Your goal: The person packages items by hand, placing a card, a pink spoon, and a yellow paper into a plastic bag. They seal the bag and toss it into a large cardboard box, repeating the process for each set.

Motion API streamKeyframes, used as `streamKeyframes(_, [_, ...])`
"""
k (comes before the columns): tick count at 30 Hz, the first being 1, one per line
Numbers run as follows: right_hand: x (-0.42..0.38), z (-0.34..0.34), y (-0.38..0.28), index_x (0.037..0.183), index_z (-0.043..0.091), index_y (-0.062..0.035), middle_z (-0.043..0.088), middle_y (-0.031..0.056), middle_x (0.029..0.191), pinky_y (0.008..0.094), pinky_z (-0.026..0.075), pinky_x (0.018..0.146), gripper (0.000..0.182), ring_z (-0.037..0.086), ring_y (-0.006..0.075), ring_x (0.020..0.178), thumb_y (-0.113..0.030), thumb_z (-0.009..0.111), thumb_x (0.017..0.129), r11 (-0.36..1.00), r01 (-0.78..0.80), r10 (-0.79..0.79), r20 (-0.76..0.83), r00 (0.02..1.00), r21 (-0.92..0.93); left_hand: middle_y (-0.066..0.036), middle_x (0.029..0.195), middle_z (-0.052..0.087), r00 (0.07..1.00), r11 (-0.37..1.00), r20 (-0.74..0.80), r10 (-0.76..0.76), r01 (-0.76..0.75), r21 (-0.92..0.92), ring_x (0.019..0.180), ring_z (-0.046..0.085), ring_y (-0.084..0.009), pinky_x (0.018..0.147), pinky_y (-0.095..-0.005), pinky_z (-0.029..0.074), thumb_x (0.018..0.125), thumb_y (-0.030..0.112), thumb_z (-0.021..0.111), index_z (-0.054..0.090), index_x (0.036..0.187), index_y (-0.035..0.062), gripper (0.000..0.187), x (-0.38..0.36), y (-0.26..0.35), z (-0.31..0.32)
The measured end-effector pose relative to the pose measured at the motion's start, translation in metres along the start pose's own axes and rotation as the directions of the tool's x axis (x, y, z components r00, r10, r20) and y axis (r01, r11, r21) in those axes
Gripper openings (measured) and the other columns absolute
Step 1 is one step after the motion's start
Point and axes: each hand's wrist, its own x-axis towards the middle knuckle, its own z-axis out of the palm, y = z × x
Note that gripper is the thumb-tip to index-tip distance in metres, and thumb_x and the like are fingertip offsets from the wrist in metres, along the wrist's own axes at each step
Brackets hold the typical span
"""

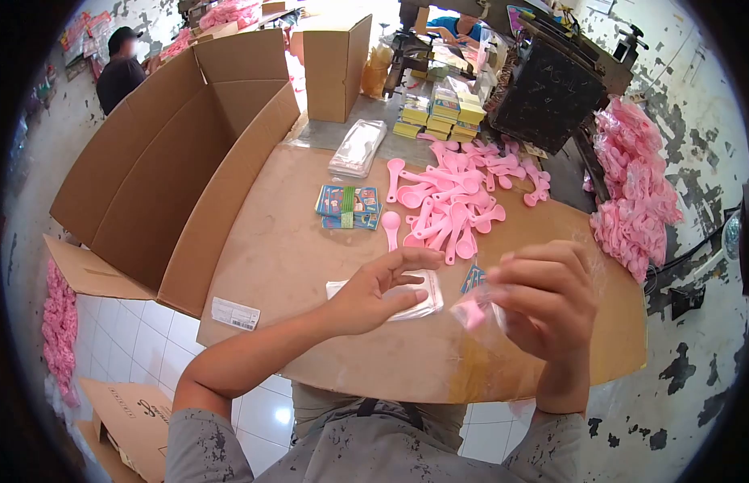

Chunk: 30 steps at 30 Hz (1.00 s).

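My right hand is closed on a small clear plastic bag with a pink piece inside. A blue printed card shows just left of its fingers. My left hand, fingers apart and curved, is over a stack of clear bags on the cardboard-covered table. Beyond the hands lies a heap of pink spoons. Left of the heap is a bundle of blue cards held by a green band.
A large open carton stands at the left, with an upright box behind. Card stacks, clear packets and a black machine are farther back. Pink bags hang right. Two people are in the background.
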Motion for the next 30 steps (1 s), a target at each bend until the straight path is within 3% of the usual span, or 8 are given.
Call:
streamKeyframes(1, [0.005, -0.004, -0.002, 0.097, 0.072, -0.0069, 0.072, 0.0037, 0.105, 0.0362, 0.050, 0.087, 0.022, 0.069, 0.0220, 0.098, -0.008, 0.076, 0.076, 0.968, 0.054, -0.043, 0.052, 0.998, -0.245, -0.010, 0.152, 0.052, 0.999, 0.995, 0.006, 0.044, -0.044, 0.095, 0.145, 0.047, -0.0217, 0.120, -0.0411, 0.038, 0.096, 0.005, 0.069, 0.045, 0.152, 0.0065, 0.060, -0.001, 0.003, 0.002])
streamKeyframes(2, [0.002, 0.001, 0.002, 0.104, 0.070, -0.0063, 0.068, 0.0043, 0.095, 0.0366, 0.050, 0.078, 0.027, 0.068, 0.0212, 0.089, -0.009, 0.073, 0.077, 0.956, 0.028, 0.025, 0.177, 0.984, -0.291, -0.010, 0.152, 0.052, 0.996, 0.978, 0.016, 0.088, -0.089, 0.190, 0.145, 0.047, -0.0223, 0.121, -0.0412, 0.038, 0.096, 0.005, 0.070, 0.046, 0.152, 0.0065, 0.061, -0.003, 0.007, 0.005])
streamKeyframes(6, [0.004, 0.003, 0.013, 0.106, 0.069, -0.0054, 0.065, 0.0057, 0.090, 0.0375, 0.051, 0.073, 0.029, 0.066, 0.0239, 0.084, -0.006, 0.073, 0.077, 0.971, -0.070, 0.103, 0.134, 0.986, -0.228, -0.011, 0.151, 0.054, 0.976, 0.885, 0.051, 0.210, -0.212, 0.414, 0.143, 0.049, -0.0251, 0.119, -0.0419, 0.040, 0.093, 0.009, 0.074, 0.048, 0.151, 0.0065, 0.064, -0.006, 0.020, 0.015])
streamKeyframes(9, [0.004, 0.014, 0.011, 0.106, 0.069, -0.0044, 0.065, 0.0082, 0.090, 0.0385, 0.052, 0.072, 0.024, 0.066, 0.0265, 0.082, -0.004, 0.073, 0.082, 0.985, -0.142, 0.156, 0.150, 0.976, -0.100, -0.014, 0.153, 0.053, 0.987, 0.870, 0.027, 0.161, -0.155, 0.467, 0.142, 0.051, -0.0233, 0.118, -0.0435, 0.041, 0.096, 0.007, 0.073, 0.046, 0.153, 0.0034, 0.063, -0.008, 0.023, 0.020])
streamKeyframes(17, [0.002, 0.034, 0.011, 0.105, 0.068, -0.0031, 0.065, 0.0117, 0.087, 0.0397, 0.052, 0.065, 0.013, 0.065, 0.0289, 0.072, -0.004, 0.071, 0.093, 0.956, -0.257, 0.249, 0.071, 0.966, 0.140, -0.013, 0.115, 0.077, 0.976, 0.922, -0.017, 0.215, -0.198, 0.332, 0.109, 0.074, -0.0211, 0.095, -0.0333, 0.058, 0.102, 0.002, 0.065, 0.056, 0.142, 0.0024, 0.041, -0.009, 0.024, 0.020])
streamKeyframes(20, [-0.001, 0.043, 0.012, 0.104, 0.068, -0.0042, 0.065, 0.0093, 0.090, 0.0387, 0.051, 0.067, 0.015, 0.066, 0.0275, 0.078, -0.003, 0.073, 0.090, 0.941, -0.331, 0.333, -0.024, 0.943, 0.067, -0.012, 0.108, 0.079, 0.981, 0.922, -0.042, 0.188, -0.162, 0.351, 0.104, 0.076, -0.0196, 0.092, -0.0324, 0.059, 0.102, 0.001, 0.064, 0.055, 0.143, 0.0015, 0.042, -0.010, 0.028, 0.020])
streamKeyframes(23, [-0.003, 0.054, 0.016, 0.102, 0.069, -0.0066, 0.066, 0.0048, 0.097, 0.0378, 0.050, 0.076, 0.020, 0.067, 0.0247, 0.089, -0.004, 0.076, 0.084, 0.986, -0.122, 0.103, -0.163, 0.981, -0.112, -0.013, 0.101, 0.080, 0.979, 0.922, -0.078, 0.186, -0.146, 0.358, 0.095, 0.078, -0.0185, 0.084, -0.0317, 0.061, 0.099, 0.000, 0.065, 0.056, 0.144, 0.0027, 0.045, -0.010, 0.025, 0.020])
streamKeyframes(30, [-0.010, 0.074, 0.013, 0.104, 0.069, -0.0057, 0.064, 0.0041, 0.105, 0.0376, 0.045, 0.094, 0.028, 0.064, 0.0216, 0.108, -0.012, 0.076, 0.077, 0.917, -0.009, -0.001, -0.027, 1.000, -0.398, -0.015, 0.094, 0.080, 0.959, 0.820, -0.022, 0.284, -0.231, 0.523, 0.078, 0.078, -0.0185, 0.068, -0.0283, 0.061, 0.095, -0.001, 0.069, 0.047, 0.150, -0.0028, 0.059, -0.013, 0.018, 0.019])
